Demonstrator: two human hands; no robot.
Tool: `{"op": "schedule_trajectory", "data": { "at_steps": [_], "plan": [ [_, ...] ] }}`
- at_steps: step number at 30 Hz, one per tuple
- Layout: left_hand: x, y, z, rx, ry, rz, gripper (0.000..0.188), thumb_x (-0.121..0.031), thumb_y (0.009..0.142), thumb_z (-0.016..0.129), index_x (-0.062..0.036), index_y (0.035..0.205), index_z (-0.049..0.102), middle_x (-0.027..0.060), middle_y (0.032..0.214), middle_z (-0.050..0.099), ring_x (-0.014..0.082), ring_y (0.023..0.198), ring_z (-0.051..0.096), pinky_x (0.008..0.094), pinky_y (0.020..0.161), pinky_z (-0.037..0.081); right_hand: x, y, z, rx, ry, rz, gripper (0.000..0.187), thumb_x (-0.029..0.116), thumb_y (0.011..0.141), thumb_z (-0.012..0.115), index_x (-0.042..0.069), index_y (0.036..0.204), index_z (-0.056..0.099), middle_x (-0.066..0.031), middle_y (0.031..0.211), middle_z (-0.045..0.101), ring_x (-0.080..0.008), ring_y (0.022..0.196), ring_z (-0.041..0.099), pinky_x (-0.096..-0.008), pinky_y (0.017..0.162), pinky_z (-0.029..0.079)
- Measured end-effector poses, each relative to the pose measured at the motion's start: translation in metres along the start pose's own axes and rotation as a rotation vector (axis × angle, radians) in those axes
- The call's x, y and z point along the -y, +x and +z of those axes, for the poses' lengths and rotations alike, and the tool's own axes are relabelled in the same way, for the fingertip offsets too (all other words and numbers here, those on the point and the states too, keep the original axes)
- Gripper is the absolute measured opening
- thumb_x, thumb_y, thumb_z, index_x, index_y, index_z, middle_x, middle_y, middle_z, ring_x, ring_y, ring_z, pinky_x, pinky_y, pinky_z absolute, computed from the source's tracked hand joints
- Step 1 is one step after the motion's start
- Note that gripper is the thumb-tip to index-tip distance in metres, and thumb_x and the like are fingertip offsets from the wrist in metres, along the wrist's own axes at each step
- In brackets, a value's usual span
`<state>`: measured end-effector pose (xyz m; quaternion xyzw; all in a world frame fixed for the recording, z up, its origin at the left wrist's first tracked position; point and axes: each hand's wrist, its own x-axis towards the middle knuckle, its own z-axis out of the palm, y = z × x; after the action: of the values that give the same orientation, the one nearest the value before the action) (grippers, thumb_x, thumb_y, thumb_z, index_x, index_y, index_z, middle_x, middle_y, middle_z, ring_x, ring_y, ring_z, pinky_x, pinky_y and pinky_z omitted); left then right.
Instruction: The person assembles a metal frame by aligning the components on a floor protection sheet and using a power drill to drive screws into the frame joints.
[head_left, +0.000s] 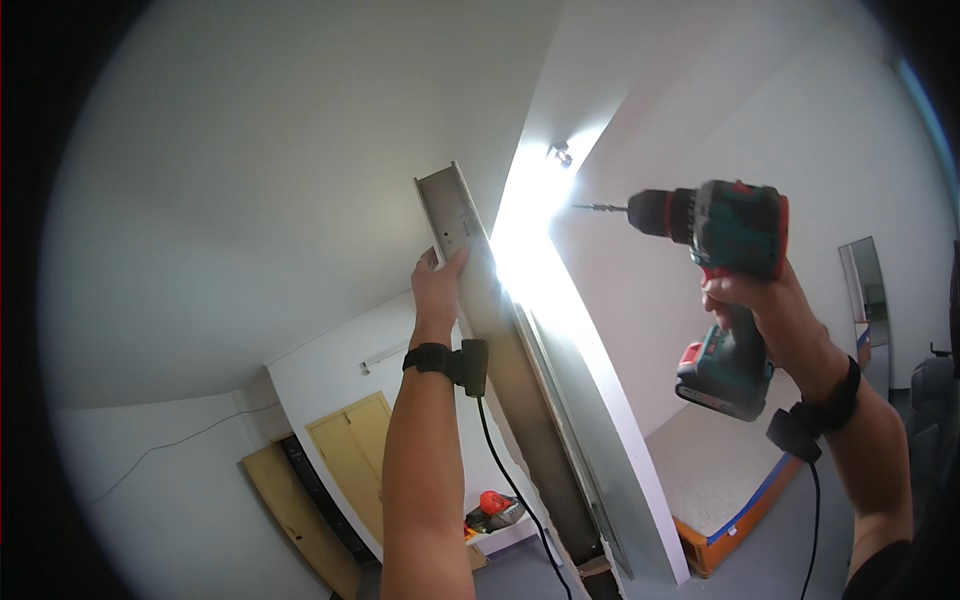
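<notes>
In my right hand (738, 296) is a green and black cordless drill (735, 225), gripped by its handle. Its thin bit points left toward a long metal channel (500, 340), and a gap separates the tip from it. My left hand (438, 285) is raised against the channel's upper part, fingers behind its left edge and thumb on the inner face. A few small dark holes show in the face just above that thumb. Glare from a bright light (530, 225) washes out the area beside the channel's right edge.
A bed (720, 470) with an orange and blue frame stands at lower right, near a tall mirror (868, 300). Yellow cabinet doors (350, 440) are at lower left. Black cables (510, 465) hang from both wrist bands. A red object (493, 502) lies on a white surface.
</notes>
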<state>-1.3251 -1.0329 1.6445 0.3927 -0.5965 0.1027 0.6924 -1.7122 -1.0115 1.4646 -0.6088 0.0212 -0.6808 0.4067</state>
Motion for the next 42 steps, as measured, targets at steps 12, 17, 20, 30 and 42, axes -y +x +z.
{"op": "schedule_trajectory", "data": {
  "at_steps": [12,17,20,30,42],
  "plan": [
    [0.0,-0.004,0.0,0.05,-0.062,-0.055,0.077,-0.023,0.084,0.067,0.0104,0.142,0.029,0.0189,0.118,0.058,0.0203,0.099,0.06,0.0284,0.082,0.05,0.003,0.05,0.072,0.173,-0.008,0.0,0.015,0.006,0.074,0.062,0.003,0.088,0.057,-0.005,0.068,0.058,-0.0135,0.057,0.055,-0.0283,0.056,0.048],
    [0.002,-0.003,0.005,0.097,-0.071,-0.02,0.059,-0.02,0.086,0.067,0.0063,0.133,0.043,0.0154,0.113,0.059,0.0213,0.098,0.06,0.0306,0.081,0.051,-0.004,0.086,0.104,0.168,-0.132,-0.087,0.013,0.011,0.076,0.063,0.0,0.082,0.06,-0.005,0.065,0.058,-0.0124,0.052,0.054,-0.0277,0.051,0.047],
    [0.011,0.002,0.009,0.135,-0.089,0.023,0.058,-0.018,0.086,0.067,0.0057,0.133,0.043,0.0151,0.114,0.059,0.0209,0.097,0.06,0.0308,0.081,0.051,-0.006,0.111,0.118,0.141,-0.241,-0.11,0.016,0.015,0.077,0.062,0.0,0.081,0.061,-0.0049,0.064,0.058,-0.0128,0.053,0.055,-0.0276,0.052,0.047],
    [0.005,0.008,-0.006,0.167,-0.132,-0.316,0.064,-0.036,0.082,0.069,0.0117,0.12,0.051,0.0164,0.103,0.061,0.023,0.091,0.06,0.0315,0.077,0.05,0.007,0.112,0.123,0.131,-0.317,-0.138,0.016,0.015,0.076,0.062,0.0,0.081,0.062,-0.0059,0.064,0.058,-0.0138,0.053,0.056,-0.0282,0.053,0.047],
    [0.0,-0.003,0.01,0.098,0.13,-0.132,0.079,-0.045,0.083,0.067,0.0235,0.116,0.045,0.0199,0.094,0.061,0.0213,0.081,0.06,0.0335,0.07,0.05,-0.002,0.135,0.131,0.157,-0.442,-0.115,0.02,0.019,0.074,0.065,0.0,0.076,0.063,-0.0057,0.061,0.058,-0.0145,0.054,0.057,-0.0285,0.053,0.048]
  ]
}}
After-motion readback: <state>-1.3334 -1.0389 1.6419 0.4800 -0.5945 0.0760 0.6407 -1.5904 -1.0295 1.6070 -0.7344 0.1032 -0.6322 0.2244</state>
